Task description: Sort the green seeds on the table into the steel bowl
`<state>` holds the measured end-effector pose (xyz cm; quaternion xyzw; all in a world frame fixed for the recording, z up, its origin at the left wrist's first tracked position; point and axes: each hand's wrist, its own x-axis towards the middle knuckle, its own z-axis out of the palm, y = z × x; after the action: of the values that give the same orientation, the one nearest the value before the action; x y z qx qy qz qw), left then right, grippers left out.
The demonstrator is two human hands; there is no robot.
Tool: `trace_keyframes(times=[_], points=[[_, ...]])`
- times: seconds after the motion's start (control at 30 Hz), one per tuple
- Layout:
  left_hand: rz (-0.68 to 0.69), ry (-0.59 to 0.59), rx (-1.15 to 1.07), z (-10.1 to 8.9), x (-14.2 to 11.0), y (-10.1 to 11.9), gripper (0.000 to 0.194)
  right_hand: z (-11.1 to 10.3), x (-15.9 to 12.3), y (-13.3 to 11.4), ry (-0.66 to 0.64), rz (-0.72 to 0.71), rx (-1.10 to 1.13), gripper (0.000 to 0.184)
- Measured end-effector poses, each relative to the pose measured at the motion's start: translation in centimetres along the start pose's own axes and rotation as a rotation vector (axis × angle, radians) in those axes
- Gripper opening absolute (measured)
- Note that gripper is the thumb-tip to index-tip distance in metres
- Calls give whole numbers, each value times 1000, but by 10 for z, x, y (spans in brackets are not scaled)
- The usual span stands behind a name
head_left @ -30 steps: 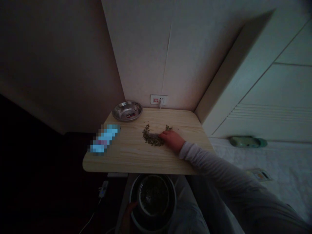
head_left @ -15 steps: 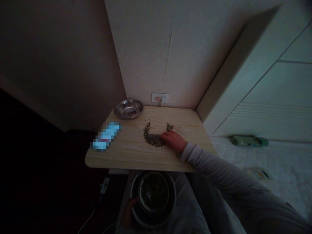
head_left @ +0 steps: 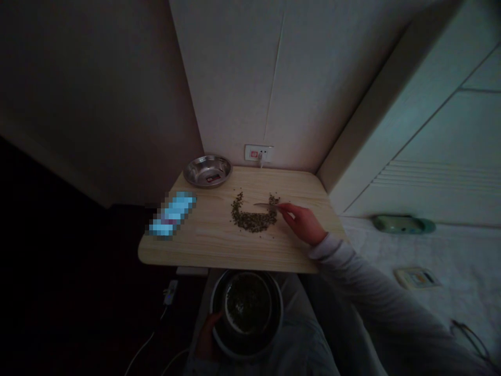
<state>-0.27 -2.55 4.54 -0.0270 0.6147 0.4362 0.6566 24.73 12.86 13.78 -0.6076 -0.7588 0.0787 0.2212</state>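
Observation:
Small dark-green grains (head_left: 254, 222) lie in a U-shaped band on a light wooden table (head_left: 211, 245). Over the right arm of that band is my right hand (head_left: 303, 222), its fingers pinched on a thin, narrow flat piece (head_left: 264, 205) that points left across the bare wood inside the U. Its kind I cannot make out. Below the table's near edge a round metal bowl (head_left: 276, 324) rests at my lap, with dark-green contents inside a pale inner ring. My left hand (head_left: 209, 331) grips the bowl's left rim, thumb over the edge; its other fingers are hidden in shadow.
A shiny steel bowl (head_left: 207, 171) stands at the table's back left, with a blurred-out lit phone-like thing (head_left: 172, 214) before it. A wall socket (head_left: 259, 153) holds a plug behind. Right of the table, a green object (head_left: 403, 224) lies on a white quilted surface (head_left: 376, 250).
My right hand has drawn back to the right, and the thin piece it holds now shows edge-on above the grains. My left hand stays on the bowl; the view has shifted slightly.

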Motion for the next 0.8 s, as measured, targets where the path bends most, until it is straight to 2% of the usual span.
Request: trace_keyframes(times=[0.2, 0.33, 0.47, 0.6, 0.7, 0.8], points=[[-43, 12, 8, 5, -2, 5, 14, 1, -52, 9, 13, -3, -34, 28], [-42, 26, 23, 2, 0, 2, 12, 9, -70, 7, 121, 14, -34, 27], [-16, 34, 26, -1, 0, 1, 13, 14, -84, 9, 240, 92, -25, 27], [-81, 50, 45, -2, 6, 5, 18, 15, -101, 11, 263, 168, -14, 27], [-130, 79, 26, -1, 17, 4, 24, 18, -111, 4, 244, 123, 0, 26], [-100, 64, -8, 2, 28, -3, 22, 22, -117, -9, 216, 32, 17, 26]])
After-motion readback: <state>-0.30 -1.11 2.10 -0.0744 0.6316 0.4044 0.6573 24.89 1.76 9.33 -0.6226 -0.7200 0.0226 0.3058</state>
